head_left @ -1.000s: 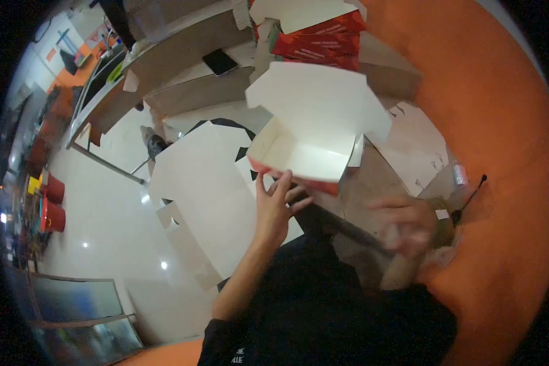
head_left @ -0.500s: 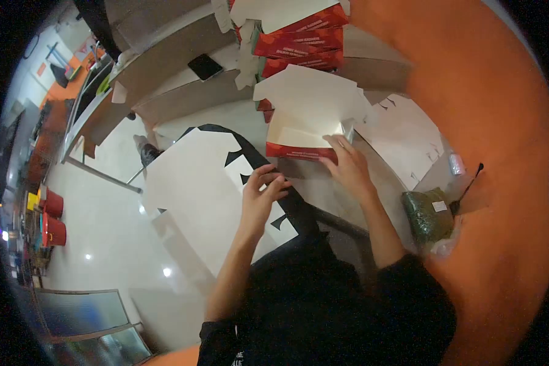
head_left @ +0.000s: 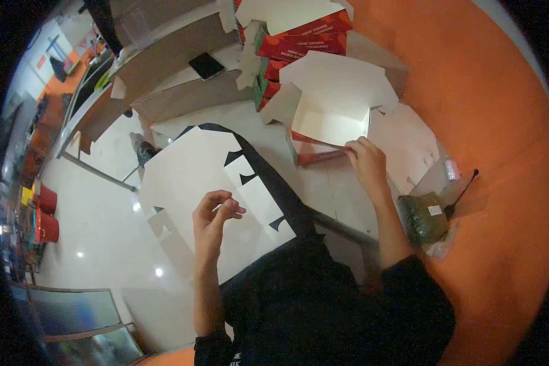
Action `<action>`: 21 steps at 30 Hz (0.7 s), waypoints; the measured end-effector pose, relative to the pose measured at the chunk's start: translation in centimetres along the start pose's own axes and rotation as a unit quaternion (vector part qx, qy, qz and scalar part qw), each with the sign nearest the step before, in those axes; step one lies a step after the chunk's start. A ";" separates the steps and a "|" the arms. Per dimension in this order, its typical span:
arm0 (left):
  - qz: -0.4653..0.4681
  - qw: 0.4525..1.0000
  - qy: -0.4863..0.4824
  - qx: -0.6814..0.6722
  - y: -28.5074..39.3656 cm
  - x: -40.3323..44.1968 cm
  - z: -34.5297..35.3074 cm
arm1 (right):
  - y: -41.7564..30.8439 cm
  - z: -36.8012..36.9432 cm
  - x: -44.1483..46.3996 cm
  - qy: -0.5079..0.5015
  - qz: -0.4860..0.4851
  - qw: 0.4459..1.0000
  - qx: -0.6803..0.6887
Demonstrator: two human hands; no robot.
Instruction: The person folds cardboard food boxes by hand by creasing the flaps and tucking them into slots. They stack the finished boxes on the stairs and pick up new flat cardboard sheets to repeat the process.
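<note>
Box point(head_left: 333, 116) with its lid up has moved farther out to one o'clock in the last half second, its front rim pinched in the right hand's point(head_left: 368, 163) fingers. The left hand point(head_left: 212, 216) has drawn back to eight o'clock above the blank point(head_left: 186, 171), fingers curled on nothing visible, leaving the box to the right alone; the stack point(head_left: 305, 43) stands at twelve.

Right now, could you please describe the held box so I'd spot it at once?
Find the red box stack at the picture's top. Just below, an open box shows its white inside; it alone has the right hand gripping its rim.
</note>
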State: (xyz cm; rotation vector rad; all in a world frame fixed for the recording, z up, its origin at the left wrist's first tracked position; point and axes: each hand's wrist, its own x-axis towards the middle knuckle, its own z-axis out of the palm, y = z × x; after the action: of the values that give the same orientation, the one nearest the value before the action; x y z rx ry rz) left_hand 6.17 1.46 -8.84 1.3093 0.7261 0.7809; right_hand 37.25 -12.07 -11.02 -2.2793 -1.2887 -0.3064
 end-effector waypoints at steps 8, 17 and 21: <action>0.039 0.997 0.032 0.056 -0.7 0.1 -0.9 | 2.0 0.6 1.1 -0.006 -0.003 1.000 0.017; 0.163 0.797 -0.163 0.558 -8.3 6.4 13.3 | 1.6 -2.6 -0.6 0.058 0.033 0.991 0.112; 0.163 0.784 -0.156 0.578 -11.5 8.5 14.1 | 3.8 -3.7 -0.9 0.014 0.019 0.989 0.148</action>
State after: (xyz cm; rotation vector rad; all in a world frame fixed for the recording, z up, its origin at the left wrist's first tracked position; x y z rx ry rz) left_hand 23.58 -0.25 -18.79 2.6710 0.7174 0.2909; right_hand 40.22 -16.28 -9.44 -2.0384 -1.1886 -0.1232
